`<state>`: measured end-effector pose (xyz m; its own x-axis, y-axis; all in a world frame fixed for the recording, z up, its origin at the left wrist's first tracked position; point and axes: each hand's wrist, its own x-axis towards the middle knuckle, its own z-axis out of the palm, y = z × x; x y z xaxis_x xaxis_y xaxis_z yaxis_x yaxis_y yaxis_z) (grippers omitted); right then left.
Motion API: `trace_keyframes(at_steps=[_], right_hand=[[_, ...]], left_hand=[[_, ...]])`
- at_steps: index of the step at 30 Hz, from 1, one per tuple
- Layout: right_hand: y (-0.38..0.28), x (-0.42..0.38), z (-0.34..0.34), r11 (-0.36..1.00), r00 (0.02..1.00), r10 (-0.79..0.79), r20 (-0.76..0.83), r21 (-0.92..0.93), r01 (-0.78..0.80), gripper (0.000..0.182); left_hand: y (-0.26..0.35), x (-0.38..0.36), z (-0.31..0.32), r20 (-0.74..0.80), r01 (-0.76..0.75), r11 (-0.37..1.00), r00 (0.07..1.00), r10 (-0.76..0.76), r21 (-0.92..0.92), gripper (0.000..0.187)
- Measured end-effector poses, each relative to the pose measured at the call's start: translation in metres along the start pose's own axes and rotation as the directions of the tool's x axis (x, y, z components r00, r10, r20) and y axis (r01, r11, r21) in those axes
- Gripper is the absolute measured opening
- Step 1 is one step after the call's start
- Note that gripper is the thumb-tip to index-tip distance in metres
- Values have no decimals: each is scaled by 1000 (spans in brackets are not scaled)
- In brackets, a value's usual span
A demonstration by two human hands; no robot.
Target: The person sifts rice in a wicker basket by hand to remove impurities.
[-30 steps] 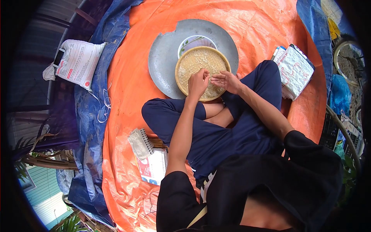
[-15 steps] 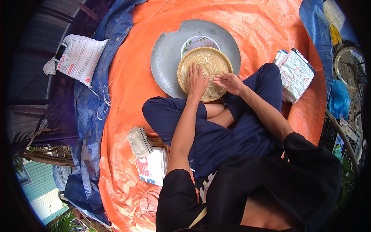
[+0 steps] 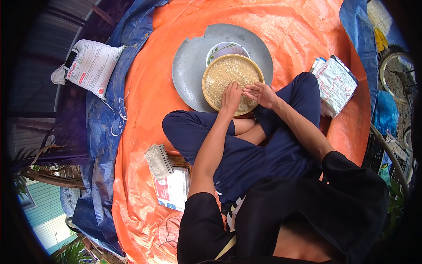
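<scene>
A round shallow sieve-like basket (image 3: 204,87) with a tan rim holds a layer of pale, rice-like grain (image 3: 231,71). My left hand (image 3: 231,97) rests on the grain near the basket's middle, its fingers bent and bunched together; what lies under them is hidden. Right beside it, my right hand (image 3: 261,93) is turned partly palm up over the basket's right side, fingers stretched toward the left hand. Beneath the basket sits a white bowl (image 3: 214,52) with a leaf pattern, mostly covered. Both stand on a wide grey metal tray (image 3: 187,66) with a broken edge.
An orange tarp (image 3: 145,92) spreads under my crossed legs, edged by a blue tarp (image 3: 99,132). A printed sack (image 3: 94,66) bearing a phone (image 3: 70,58) lies at left. Folded white sacks (image 3: 336,86) lie by my right knee. A spiral notebook (image 3: 158,161) is near my left knee.
My left hand has moved right and toward me across the grain, and its fingers have gone from spread to bunched. My right hand stays almost where it was.
</scene>
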<state>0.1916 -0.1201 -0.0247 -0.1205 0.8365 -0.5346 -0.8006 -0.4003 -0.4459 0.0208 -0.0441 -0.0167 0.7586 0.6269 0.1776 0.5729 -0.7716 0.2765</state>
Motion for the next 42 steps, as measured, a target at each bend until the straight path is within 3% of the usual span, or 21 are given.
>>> trace_keyframes(at_steps=[2,11,14,15,18,22,24,25,28,35,42], right_hand=[[0,0,0,1000,1000,0,5,-4,0,52],[-1,-1,-1,1000,1000,11,15,-22,-11,52],[-3,-3,0,1000,1000,2,-11,-31,-2,52],[-2,-4,-1,1000,1000,5,-9,-21,-5,52],[-3,-4,1,1000,1000,9,-13,-4,-9,53],[-3,-4,2,1000,999,4,-35,-3,-4,56],[-3,-5,2,1000,999,2,-33,4,-2,57],[-4,-5,2,1000,1000,2,-29,10,-2,57],[-4,-5,2,1000,1000,0,-27,17,1,57],[-3,-3,0,1000,1000,-1,-23,19,2,57],[-2,-5,2,999,1000,-8,-25,34,9,57]], left_hand=[[1,-1,-1,-5,7,1000,1000,-7,-10,9],[-5,-2,-2,25,83,994,996,-82,-77,8],[-14,0,-7,-83,190,927,970,-227,-323,8],[-16,1,-10,-117,196,925,962,-245,-325,10],[-20,7,-17,55,391,734,898,-437,-556,9],[-37,9,-6,334,464,127,776,-535,-877,9],[-41,8,-12,464,401,-233,752,-469,-886,7],[-42,7,-15,493,368,-344,756,-430,-864,10],[-48,8,-9,528,319,-497,767,-365,-807,14],[-48,7,-6,542,370,-445,758,-362,-815,13],[-61,9,-3,535,249,-615,774,-338,-749,11]])
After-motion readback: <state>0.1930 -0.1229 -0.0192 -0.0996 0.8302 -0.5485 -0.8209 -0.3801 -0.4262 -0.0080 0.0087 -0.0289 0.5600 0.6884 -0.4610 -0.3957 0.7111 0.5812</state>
